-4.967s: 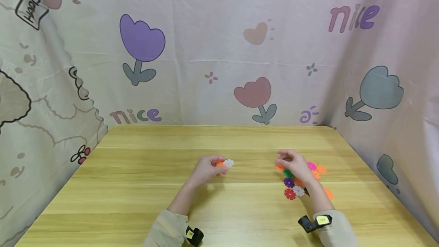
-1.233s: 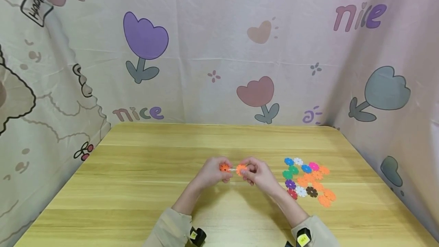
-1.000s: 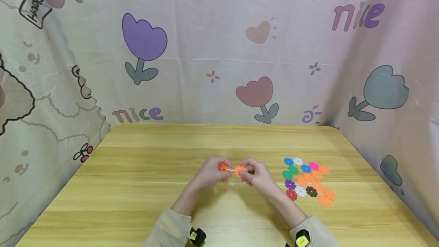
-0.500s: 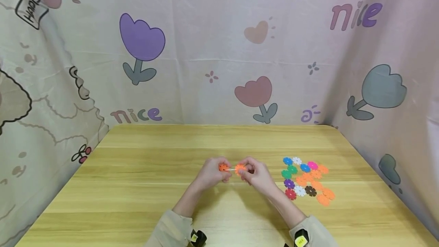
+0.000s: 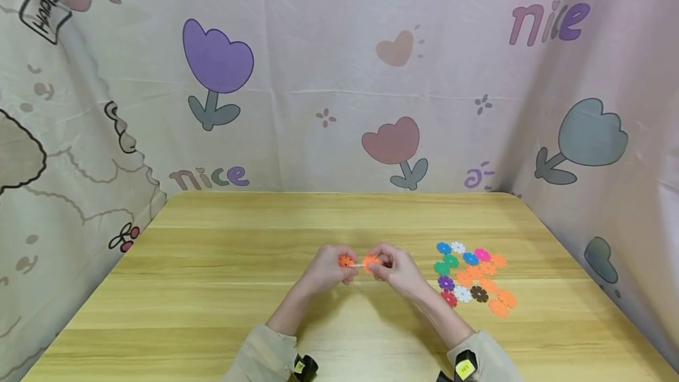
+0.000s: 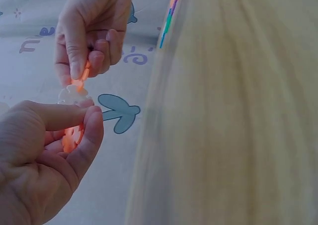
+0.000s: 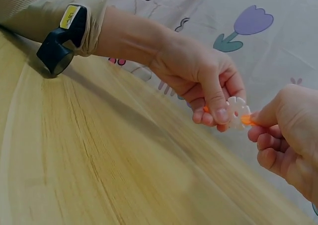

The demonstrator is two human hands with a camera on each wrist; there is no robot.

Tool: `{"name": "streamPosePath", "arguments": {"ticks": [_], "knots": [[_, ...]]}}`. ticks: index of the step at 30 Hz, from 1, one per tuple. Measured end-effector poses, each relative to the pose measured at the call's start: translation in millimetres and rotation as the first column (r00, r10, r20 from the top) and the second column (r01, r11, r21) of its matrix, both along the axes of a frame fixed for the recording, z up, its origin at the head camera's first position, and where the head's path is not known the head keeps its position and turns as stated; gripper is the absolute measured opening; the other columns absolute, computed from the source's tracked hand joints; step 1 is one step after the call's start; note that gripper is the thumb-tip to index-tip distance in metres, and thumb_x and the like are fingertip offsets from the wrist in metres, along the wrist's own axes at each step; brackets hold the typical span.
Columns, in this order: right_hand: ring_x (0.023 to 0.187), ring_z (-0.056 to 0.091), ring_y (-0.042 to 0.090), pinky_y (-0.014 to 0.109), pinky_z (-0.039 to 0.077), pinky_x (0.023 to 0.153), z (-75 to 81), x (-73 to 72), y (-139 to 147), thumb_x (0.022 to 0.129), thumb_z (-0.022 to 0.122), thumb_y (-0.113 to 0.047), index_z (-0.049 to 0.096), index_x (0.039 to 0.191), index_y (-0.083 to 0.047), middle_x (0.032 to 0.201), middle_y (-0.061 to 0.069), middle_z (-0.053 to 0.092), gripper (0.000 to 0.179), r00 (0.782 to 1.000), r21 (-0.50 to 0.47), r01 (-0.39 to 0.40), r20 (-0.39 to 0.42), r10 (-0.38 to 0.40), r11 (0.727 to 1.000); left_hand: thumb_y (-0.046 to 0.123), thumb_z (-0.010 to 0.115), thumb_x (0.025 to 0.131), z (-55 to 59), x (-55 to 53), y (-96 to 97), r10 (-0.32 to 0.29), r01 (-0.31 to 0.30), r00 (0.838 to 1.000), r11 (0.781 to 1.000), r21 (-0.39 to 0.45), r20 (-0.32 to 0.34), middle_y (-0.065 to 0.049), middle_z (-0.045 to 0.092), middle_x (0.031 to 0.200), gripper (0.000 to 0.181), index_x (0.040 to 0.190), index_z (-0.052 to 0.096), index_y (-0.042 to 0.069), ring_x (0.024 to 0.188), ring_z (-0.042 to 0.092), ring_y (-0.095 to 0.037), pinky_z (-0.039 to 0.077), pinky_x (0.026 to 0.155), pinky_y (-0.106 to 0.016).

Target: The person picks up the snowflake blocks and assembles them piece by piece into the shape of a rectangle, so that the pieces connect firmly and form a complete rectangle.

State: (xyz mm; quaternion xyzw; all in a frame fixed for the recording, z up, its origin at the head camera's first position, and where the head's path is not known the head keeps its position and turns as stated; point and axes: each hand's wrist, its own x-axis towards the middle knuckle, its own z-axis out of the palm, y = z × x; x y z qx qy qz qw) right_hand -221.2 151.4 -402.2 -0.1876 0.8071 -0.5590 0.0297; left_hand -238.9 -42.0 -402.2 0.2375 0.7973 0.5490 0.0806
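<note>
In the head view my left hand (image 5: 325, 268) and right hand (image 5: 401, 273) face each other above the table. The left thumb and fingers pinch a white notched plastic snowflake disc (image 7: 239, 112), with an orange snowflake disc (image 6: 73, 138) on its left side, partly covered by the fingers. Between my right thumb and fingers is a second orange snowflake disc (image 5: 368, 263). Its edge meets the white disc's rim, the two standing crosswise. Whether their slots are fully pushed together is too small to tell.
Loose snowflake discs lie flat to the right on the wooden table (image 5: 212, 287): several orange ones, a purple disc (image 5: 446, 283), a brown disc (image 5: 480, 294), a pink disc (image 5: 482, 254), plus blue, green, white and red. A printed curtain (image 5: 302, 46) stands behind the table.
Five seconds ago my right hand was over the loose discs; it has come left to the left hand, with an orange disc. Over the last second both hands have barely moved.
</note>
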Motion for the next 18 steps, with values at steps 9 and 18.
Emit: {"name": "streamPosePath", "arguments": {"ticks": [9, 18], "knots": [[0.05, 0.041, 0.007, 0.018, 0.033, 0.045, -4.8, -3.1, 2.3, 0.089, 0.059, -0.001, 0.057, 0.111, 0.006, 0.066, 0.008, 0.056, 0.024, 0.999, 0.016, 0.022, -0.043, -0.021, 1.0, 0.011, 0.067, 0.085, 4.3, -1.8, -2.9, -0.037, 0.036, 0.998, 0.999, 0.008, 0.06, -0.006, 0.059, 0.063, 0.014, 0.093, 0.065, 0.0, 0.054, 0.054, -0.013, 0.048, 0.054, -0.032], [0.053, 0.046, 0.009, 0.019, 0.038, 0.047, -2.3, -2.0, 0.5, 0.088, 0.059, 0.0, 0.056, 0.112, 0.006, 0.068, 0.007, 0.057, 0.025, 0.999, 0.002, 0.02, -0.04, -0.02, 1.0, 0.016, 0.06, 0.091, 7.3, -1.1, -6.1, -0.079, 0.072, 0.993, 0.995, 0.075, 0.093, -0.009, 0.058, 0.067, 0.02, 0.099, 0.064, -0.002, 0.06, 0.053, -0.015, 0.047, 0.061, -0.03]]}}
